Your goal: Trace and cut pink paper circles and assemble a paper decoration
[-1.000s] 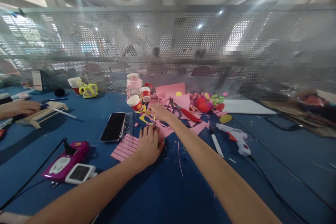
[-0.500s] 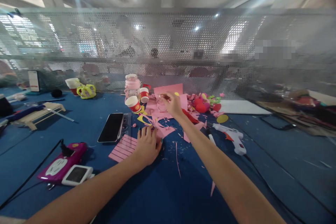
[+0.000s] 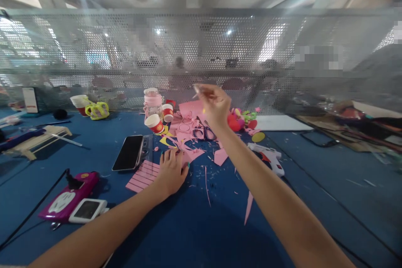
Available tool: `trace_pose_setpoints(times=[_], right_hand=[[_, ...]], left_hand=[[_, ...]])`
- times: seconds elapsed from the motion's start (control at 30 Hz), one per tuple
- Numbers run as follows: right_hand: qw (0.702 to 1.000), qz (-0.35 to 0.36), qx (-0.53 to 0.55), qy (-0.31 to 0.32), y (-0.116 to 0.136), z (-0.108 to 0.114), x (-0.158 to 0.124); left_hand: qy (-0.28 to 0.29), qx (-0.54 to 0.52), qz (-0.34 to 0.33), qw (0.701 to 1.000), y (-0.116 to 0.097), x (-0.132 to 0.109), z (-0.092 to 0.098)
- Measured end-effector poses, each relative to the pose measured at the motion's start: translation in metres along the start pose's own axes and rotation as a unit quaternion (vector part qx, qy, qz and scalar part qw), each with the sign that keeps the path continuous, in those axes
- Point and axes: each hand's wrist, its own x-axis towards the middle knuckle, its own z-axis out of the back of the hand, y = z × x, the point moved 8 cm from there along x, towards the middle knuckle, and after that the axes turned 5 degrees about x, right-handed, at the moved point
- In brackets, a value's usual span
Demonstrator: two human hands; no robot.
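My left hand (image 3: 171, 172) lies flat, fingers stretched, at the edge of the pink paper scraps and beside a pink sheet with dark lines (image 3: 143, 176). Above the pile my right hand (image 3: 216, 105) is raised, thumb and fingers pinched together. A small pale sliver shows at its fingertips, too blurred to name. Below it are cut pink paper pieces (image 3: 185, 128), some with drawn or cut-out circles, and a larger pink sheet (image 3: 188, 109) behind. Yellow paper scraps (image 3: 168, 140) lie among them.
A phone (image 3: 128, 153), two paper cups (image 3: 154, 124) and a pink bottle (image 3: 153, 102) stand left of the scraps. On the right is a white glue gun (image 3: 272, 158), partly behind my forearm. A magenta power strip (image 3: 67, 199) lies at left; a perforated metal screen (image 3: 125, 46) closes the back.
My right hand has lifted up from the pink papers, still pinched. My left hand rests in the same place on the table. The whole view has shifted slightly.
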Motion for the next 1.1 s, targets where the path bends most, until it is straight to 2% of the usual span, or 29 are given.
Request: trace_pose_setpoints(times=[0.1,0.17,0.27,0.33,0.37,0.4,0.47,0.53,0.6,0.63,0.67,0.73,0.8,0.93,1.1], right_hand=[[0.990,-0.089,0.051,-0.093,-0.023,0.043,0.000],[0.968,-0.190,0.109,-0.124,-0.050,0.070,-0.012],[0.908,-0.328,0.193,-0.173,-0.085,0.101,-0.049],[0.865,-0.397,0.242,-0.187,-0.099,0.108,-0.079],[0.845,-0.425,0.265,-0.188,-0.103,0.107,-0.094],[0.837,-0.438,0.270,-0.186,-0.104,0.105,-0.106],[0.825,-0.460,0.280,-0.170,-0.102,0.094,-0.126],[0.810,-0.486,0.290,-0.153,-0.098,0.078,-0.143],[0.794,-0.509,0.300,-0.139,-0.092,0.062,-0.154],[0.788,-0.519,0.304,-0.132,-0.089,0.056,-0.158],[0.782,-0.528,0.307,-0.124,-0.086,0.050,-0.162],[0.773,-0.542,0.311,-0.113,-0.080,0.043,-0.169],[0.768,-0.553,0.308,-0.096,-0.076,0.038,-0.177],[0.769,-0.572,0.287,-0.015,-0.067,0.024,-0.192],[0.775,-0.563,0.282,0.059,-0.062,0.011,-0.198]], left_hand=[[-0.012,0.004,0.002,1.000,0.000,-0.001,0.002],[-0.038,0.003,0.009,0.999,0.001,-0.001,0.007],[-0.079,-0.034,0.013,0.996,0.003,-0.001,0.019],[-0.096,-0.105,0.012,0.990,0.004,0.000,0.027],[-0.099,-0.160,0.018,0.982,0.005,0.001,0.030],[-0.090,-0.229,0.031,0.969,0.007,0.002,0.031],[-0.026,-0.399,0.068,0.914,0.007,0.004,0.022],[0.097,-0.568,0.090,0.813,-0.006,0.003,0.003],[0.225,-0.667,0.098,0.704,-0.024,-0.003,-0.012],[0.273,-0.686,0.104,0.666,-0.031,-0.006,-0.018],[0.307,-0.693,0.112,0.643,-0.035,-0.010,-0.022],[0.337,-0.689,0.134,0.627,-0.036,-0.013,-0.027],[0.340,-0.687,0.151,0.624,-0.033,-0.013,-0.030],[0.325,-0.687,0.165,0.629,-0.028,-0.012,-0.032],[0.357,-0.667,0.160,0.634,-0.029,-0.016,-0.033]])
